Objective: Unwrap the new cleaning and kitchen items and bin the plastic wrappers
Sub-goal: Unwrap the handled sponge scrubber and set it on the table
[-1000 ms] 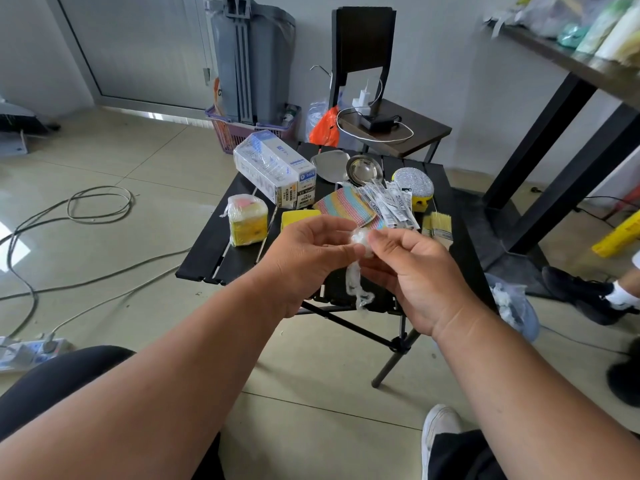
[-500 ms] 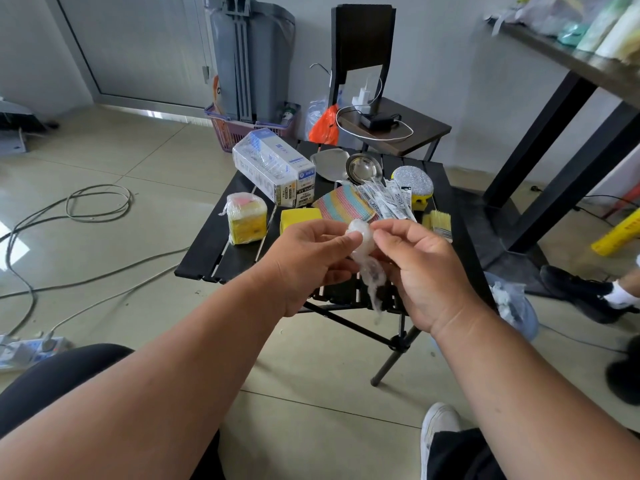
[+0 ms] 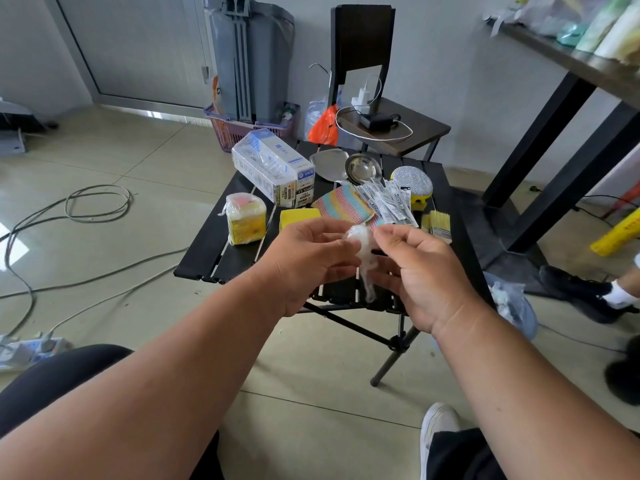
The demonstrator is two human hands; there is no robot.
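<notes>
Two bare forearms reach forward from the bottom of the view, above a dark-clothed knee and a white shoe on the tiled floor. The left hand and the right hand meet over the near edge of a small black slatted surface, each with its fingertips pinching a crumpled wad of clear plastic wrapper; a twisted tail of it hangs down between the palms. Both grips are narrow and closed on that wrapper, which appears to be getting balled up for the bin. Low at the right, partly behind the right wrist, a blue bag on the floor holds what looks like more scrunched plastic (probably the bin, though much of it is hidden). On the surface beyond the hands, a yellow sponge lies bare, a striped cloth seems unwrapped, and a paintbrush shows only its bristles. A yellow sponge pack is still in film, as are the long white box and a fan of narrow packets, so I judge the job partly done with several items left. Farther back sit a metal ladle, a flat metal dish and a glittery scrubber; whether these carry wrapping is hard to tell. A grey upright bin stands by the wall.
</notes>
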